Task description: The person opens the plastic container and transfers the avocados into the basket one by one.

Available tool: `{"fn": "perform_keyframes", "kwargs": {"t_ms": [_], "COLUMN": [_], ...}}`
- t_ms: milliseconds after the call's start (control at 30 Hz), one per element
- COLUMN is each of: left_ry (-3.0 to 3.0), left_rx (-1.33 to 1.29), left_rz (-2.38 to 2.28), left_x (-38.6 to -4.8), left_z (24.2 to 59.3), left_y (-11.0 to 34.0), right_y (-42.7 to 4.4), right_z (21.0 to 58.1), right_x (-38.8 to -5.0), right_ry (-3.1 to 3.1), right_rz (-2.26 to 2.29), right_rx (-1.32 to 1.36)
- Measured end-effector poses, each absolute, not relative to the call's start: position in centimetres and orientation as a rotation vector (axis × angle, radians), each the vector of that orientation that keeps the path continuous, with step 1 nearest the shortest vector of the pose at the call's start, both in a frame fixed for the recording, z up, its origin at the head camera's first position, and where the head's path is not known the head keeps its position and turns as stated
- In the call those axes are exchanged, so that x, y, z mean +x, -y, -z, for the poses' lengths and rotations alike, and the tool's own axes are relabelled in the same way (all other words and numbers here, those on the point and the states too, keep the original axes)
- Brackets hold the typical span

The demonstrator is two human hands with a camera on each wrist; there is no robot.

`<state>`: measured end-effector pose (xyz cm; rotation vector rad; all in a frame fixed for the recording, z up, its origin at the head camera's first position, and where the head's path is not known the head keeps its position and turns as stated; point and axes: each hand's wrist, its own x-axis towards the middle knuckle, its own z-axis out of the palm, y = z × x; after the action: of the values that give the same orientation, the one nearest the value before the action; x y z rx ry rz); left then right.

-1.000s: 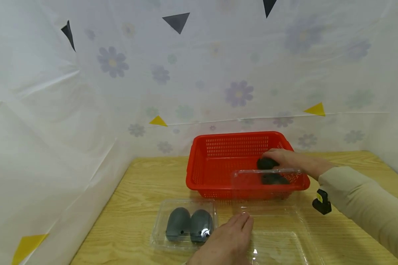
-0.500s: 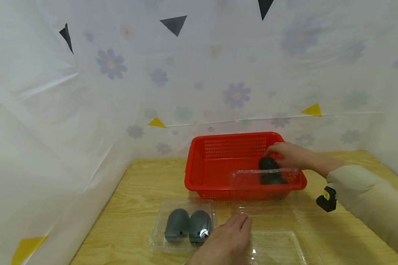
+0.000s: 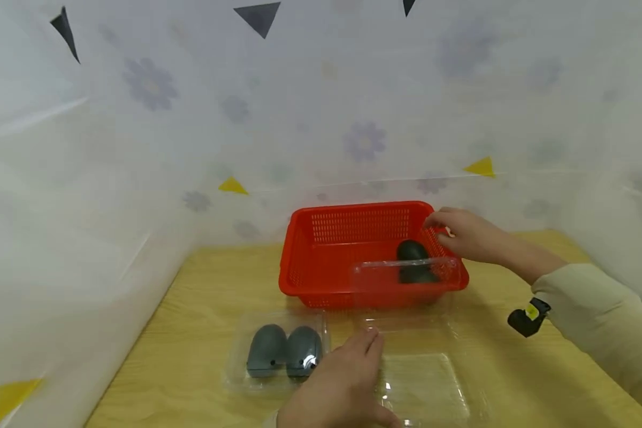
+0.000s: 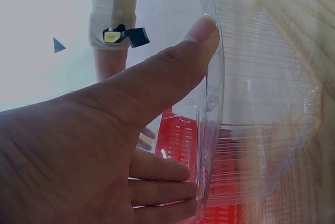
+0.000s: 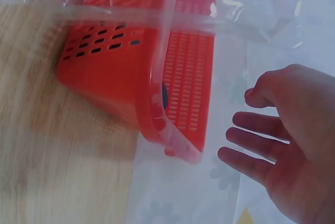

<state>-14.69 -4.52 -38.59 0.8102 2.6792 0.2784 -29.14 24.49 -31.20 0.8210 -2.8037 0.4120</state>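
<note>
My left hand [image 3: 337, 380] rests at the rim of a clear plastic clamshell box [image 3: 422, 386] on the table. In the left wrist view its thumb [image 4: 201, 33] touches that rim and the other fingers extend straight. The box's transparent lid [image 3: 406, 268] stands up in front of the red basket [image 3: 299, 261]. Over the basket's right edge hovers my right hand [image 3: 468, 235], holding nothing, fingers loosely bent. Inside the basket lie dark rounded objects [image 3: 412, 251], partly seen through the lid. Their kind is unclear.
Left of my left hand sits another clear plastic box [image 3: 238, 356] holding two dark grey domed pieces [image 3: 267, 351], each with a flat end and small dark dot. A wooden table [image 3: 176, 333] is bounded by white flower-printed sheeting [image 3: 321, 137] behind and beside.
My right hand has let go of a dark rounded object in the basket and moved up and right to the basket's edge. The left hand stays by the box. The head view has shifted slightly.
</note>
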Motion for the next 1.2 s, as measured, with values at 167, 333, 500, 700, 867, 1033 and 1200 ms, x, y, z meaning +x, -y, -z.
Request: {"fn": "perform_keyframes", "kwargs": {"t_ms": [167, 333, 500, 700, 867, 1033, 1200], "left_ry": [-2.794, -2.824, -2.779, -2.767, -2.757, -2.779, -2.794], "left_rx": [0.908, 0.912, 0.936, 0.899, 0.898, 0.911, 0.91], "left_rz": [-0.198, -0.122, -0.186, -0.268, -0.285, -0.288, -0.306], "left_x": [-15.0, -16.0, -15.5, -14.0, -13.6, -13.6, -13.8], "left_z": [37.0, 34.8, 34.5, 35.8, 36.0, 36.1, 36.0], "left_y": [7.0, 9.4, 8.4, 6.5, 6.2, 6.3, 6.3], "right_y": [-22.3, -20.2, -21.0, -22.0, -22.0, -21.8, -22.0], "right_z": [29.7, 28.4, 27.3, 27.7, 28.7, 30.0, 32.4], "right_x": [-29.0, -28.5, -25.7, -21.8, -18.4, -15.6, -13.4], "right_ry": [2.757, 2.626, 2.515, 2.422, 2.332, 2.328, 2.363], "right_rz": [-0.521, -0.632, -0.588, -0.519, -0.496, -0.534, -0.568], "right_rx": [0.819, 0.816, 0.844, 0.952, 1.014, 1.05, 1.035]}}
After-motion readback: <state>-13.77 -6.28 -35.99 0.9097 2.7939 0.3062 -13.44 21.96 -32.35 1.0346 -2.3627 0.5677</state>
